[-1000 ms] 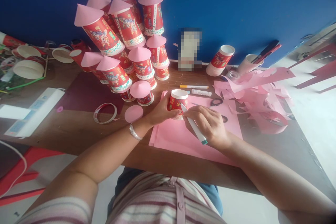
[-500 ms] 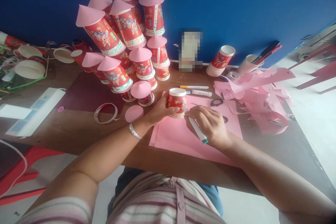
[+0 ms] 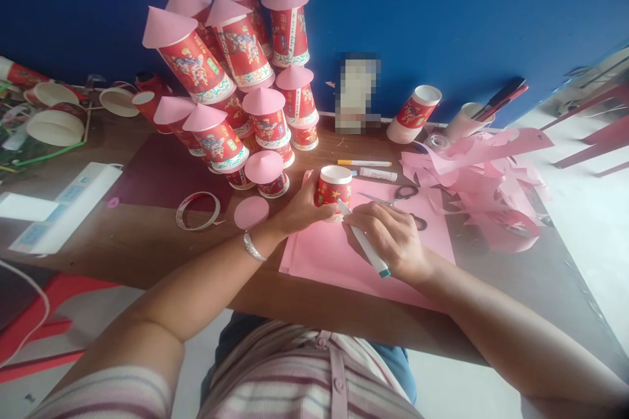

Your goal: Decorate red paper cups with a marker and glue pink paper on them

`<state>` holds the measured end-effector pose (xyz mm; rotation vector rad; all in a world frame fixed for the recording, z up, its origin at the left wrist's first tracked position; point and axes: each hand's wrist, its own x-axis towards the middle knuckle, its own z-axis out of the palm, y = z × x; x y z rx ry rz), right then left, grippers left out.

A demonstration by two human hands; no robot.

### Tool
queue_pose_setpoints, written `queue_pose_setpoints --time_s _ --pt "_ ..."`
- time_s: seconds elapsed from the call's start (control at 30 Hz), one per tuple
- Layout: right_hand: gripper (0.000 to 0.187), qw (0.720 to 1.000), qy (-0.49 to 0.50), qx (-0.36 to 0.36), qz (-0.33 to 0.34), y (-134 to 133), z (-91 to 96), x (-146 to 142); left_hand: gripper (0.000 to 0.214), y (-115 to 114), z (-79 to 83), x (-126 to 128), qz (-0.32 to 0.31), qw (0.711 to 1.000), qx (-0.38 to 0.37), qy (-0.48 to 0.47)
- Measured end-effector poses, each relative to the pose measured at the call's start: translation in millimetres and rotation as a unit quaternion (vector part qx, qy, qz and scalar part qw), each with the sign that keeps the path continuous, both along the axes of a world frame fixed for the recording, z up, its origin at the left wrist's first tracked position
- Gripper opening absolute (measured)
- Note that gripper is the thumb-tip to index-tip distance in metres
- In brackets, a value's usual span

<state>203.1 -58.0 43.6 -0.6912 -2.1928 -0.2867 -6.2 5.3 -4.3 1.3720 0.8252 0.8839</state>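
My left hand (image 3: 312, 205) grips a red paper cup (image 3: 335, 192) with a white rim and gold figures, its thumb across the near side. The cup stands upright over pink paper sheets (image 3: 344, 255). In my right hand (image 3: 390, 239) is a white marker (image 3: 366, 245) with a green end, its tip close to the lower part of the cup; whether it touches I cannot tell. Scissors (image 3: 405, 193) with black handles lie just beyond my right hand, partly covered by it. A pink paper disc (image 3: 251, 213) rests left of my left hand.
Stacked red cups with pink cone tops (image 3: 265, 116) stand at the back left. Behind the cup lie a yellow-and-white marker (image 3: 364, 163) and a glue stick (image 3: 378, 174). Pink paper scraps (image 3: 491, 173) heap on the right. A tape roll (image 3: 198, 211) and power strip (image 3: 66, 209) lie left.
The cup has shifted slightly right and turned a little in my left hand. My right hand with the marker has moved slightly down, uncovering more of the scissors.
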Motion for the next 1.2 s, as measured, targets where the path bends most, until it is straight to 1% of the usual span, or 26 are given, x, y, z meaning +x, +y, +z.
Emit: queue_pose_setpoints --time_s 0.1,0.2,0.3,0.5,0.63,0.9,1.07,1.2 --pt "0.022 1.000 -0.014 0.003 -0.003 -0.4 -0.2 -1.2 0.055 -3.0 8.1 3.5 0.009 0.999 0.024 0.024" --pt "0.021 1.000 -0.015 0.008 -0.011 0.5 0.7 -1.4 0.057 -4.5 11.3 6.0 0.005 0.998 0.053 0.027" --pt "0.018 1.000 -0.015 0.008 -0.017 1.7 1.0 -0.9 0.061 -4.8 9.4 7.0 -0.006 0.997 0.067 0.026" --pt "0.015 0.999 -0.030 -0.012 -0.013 2.2 -0.2 0.5 0.072 -2.8 5.4 6.5 -0.020 0.997 0.070 0.021" --pt "0.014 0.999 -0.035 -0.012 -0.014 1.7 0.2 0.5 0.066 -1.6 5.4 6.0 -0.017 0.997 0.076 0.018" --pt "0.019 0.999 -0.026 -0.020 -0.012 1.1 0.5 1.0 0.058 -1.6 8.5 4.2 0.009 1.000 0.027 0.013" --pt "0.018 0.999 -0.028 -0.024 -0.015 1.4 -1.4 2.2 0.059 -0.3 7.1 3.2 -0.017 1.000 0.003 -0.021" --pt "0.017 0.999 -0.031 -0.025 -0.017 1.7 -1.1 3.0 0.057 -0.3 6.1 2.1 -0.004 1.000 0.003 -0.012"
